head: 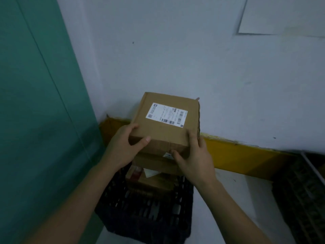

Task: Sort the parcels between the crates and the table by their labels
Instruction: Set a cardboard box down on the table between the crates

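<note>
While the black crate (146, 208) holds stacked parcels (154, 178), left hand (123, 147) and right hand (193, 157) grip the labelled cardboard box (165, 124), fingers curled round its near corners.

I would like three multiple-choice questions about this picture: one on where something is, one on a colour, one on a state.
1. Where is the cardboard parcel with the white label?
A. on the floor
B. held above the black crate
C. on a shelf

2. What colour is the strip along the foot of the wall?
A. red
B. white
C. yellow

3. How do the hands meet the parcel?
A. both grip it
B. only the left hand
C. neither touches it

Answers:
1 B: it sits over the stacked boxes in the crate.
2 C: the band is clearly yellow.
3 A: the left hand and the right hand each clasp a near corner.
</note>
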Tool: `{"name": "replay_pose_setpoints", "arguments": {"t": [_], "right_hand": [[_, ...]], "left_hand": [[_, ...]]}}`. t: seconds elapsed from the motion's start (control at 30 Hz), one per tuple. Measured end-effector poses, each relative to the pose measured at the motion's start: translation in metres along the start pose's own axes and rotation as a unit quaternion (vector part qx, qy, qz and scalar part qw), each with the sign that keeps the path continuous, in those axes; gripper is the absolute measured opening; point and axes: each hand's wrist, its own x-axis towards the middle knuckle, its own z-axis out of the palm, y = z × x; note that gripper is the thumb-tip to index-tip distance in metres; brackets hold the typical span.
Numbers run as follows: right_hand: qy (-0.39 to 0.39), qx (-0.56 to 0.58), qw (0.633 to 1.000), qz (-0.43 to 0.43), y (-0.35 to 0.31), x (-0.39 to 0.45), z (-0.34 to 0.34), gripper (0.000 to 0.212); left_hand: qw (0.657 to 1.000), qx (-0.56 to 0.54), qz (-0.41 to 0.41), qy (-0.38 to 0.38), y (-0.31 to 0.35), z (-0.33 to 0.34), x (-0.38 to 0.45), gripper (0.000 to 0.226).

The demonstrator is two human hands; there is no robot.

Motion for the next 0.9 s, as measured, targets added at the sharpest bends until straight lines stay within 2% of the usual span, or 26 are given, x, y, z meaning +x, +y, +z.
{"name": "replay_pose_setpoints", "arguments": {"t": [0.23, 0.53, 0.7, 0.9], "right_hand": [[-0.063, -0.058, 0.996, 0.032, 0.009, 0.014, 0.05, 0.106], [-0.095, -0.083, 0.99, 0.056, 0.015, 0.047, 0.067, 0.102], [-0.101, -0.131, 0.985, 0.05, 0.02, 0.049, 0.07, 0.1], [-0.095, -0.222, 0.97, 0.018, 0.015, 0.046, 0.057, 0.101]], "left_hand": [[0.995, 0.057, 0.002, -0.086, -0.056, 0.016, 0.033, 0.088], [0.98, 0.151, 0.023, -0.124, -0.076, 0.031, 0.065, 0.091], [0.948, 0.291, 0.054, -0.116, -0.074, 0.029, 0.069, 0.095], [0.912, 0.383, 0.084, -0.12, -0.054, 0.029, 0.071, 0.098]]}}
